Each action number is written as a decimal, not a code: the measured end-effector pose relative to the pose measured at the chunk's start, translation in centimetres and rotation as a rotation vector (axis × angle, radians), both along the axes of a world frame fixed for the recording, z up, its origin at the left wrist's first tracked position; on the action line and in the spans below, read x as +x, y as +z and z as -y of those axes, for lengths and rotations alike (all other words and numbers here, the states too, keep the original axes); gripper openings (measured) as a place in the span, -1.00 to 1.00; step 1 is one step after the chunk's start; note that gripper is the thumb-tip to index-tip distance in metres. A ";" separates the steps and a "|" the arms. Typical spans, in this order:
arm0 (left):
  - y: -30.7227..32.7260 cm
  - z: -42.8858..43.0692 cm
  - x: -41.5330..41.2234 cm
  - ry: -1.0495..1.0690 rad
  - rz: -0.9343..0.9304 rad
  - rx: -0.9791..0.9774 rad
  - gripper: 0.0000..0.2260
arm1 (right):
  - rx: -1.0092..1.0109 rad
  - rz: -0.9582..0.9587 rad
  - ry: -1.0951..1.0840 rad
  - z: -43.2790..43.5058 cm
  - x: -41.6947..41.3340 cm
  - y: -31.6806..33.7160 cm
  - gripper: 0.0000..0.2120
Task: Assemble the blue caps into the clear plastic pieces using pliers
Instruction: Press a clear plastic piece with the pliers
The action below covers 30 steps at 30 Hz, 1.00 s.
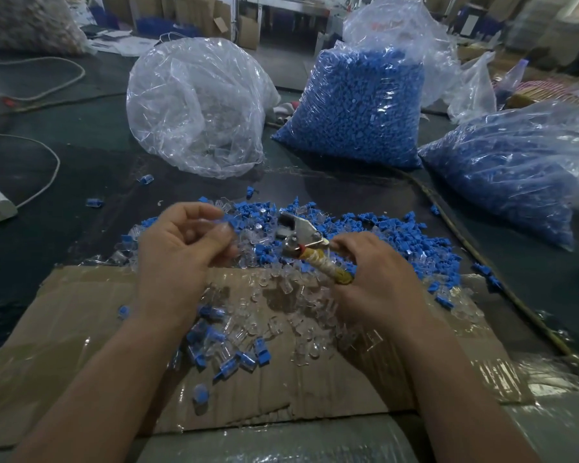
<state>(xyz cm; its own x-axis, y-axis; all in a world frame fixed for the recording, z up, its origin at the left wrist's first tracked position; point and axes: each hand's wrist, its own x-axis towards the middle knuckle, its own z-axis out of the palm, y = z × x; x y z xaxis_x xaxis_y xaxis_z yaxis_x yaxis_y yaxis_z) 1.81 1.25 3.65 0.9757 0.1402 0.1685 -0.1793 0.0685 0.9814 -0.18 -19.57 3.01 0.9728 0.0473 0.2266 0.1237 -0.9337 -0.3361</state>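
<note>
- Pinching a clear plastic piece (210,226) with a blue cap (227,219), the left hand (178,259) curls over the loose pile (381,228).
- Right hand (378,285) grips the pliers (298,230) by their handles.
- Bare cardboard (81,312) lies nearest the person.

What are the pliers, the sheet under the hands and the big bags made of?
Pliers: bare grey metal head, dull shine; handle wrapped in yellowish tape or cord. Sheet: brown cardboard, torn edge, glossy film over parts. Bags: thin clear plastic, crinkled, glinting.
</note>
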 end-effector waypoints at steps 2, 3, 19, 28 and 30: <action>0.2 -1.0 0.5 0.003 -0.058 0.044 -0.83 | -0.003 -0.016 -0.062 0.8 0.2 -0.2 -0.59; 0.2 -1.3 0.6 -0.004 -0.089 0.086 -0.83 | -0.009 -0.026 -0.093 1.2 0.4 -0.4 -0.55; 0.1 -3.2 1.0 0.059 -0.274 0.848 -0.78 | 0.041 -0.137 -0.325 3.1 1.4 -1.4 -0.32; -0.1 -2.3 0.9 -0.010 -0.284 0.967 -0.65 | 0.047 -0.196 -0.352 3.1 1.4 -1.3 -0.25; -0.3 -1.9 0.7 0.014 -0.201 0.972 -0.72 | 0.060 -0.188 -0.363 3.0 1.2 -1.2 -0.30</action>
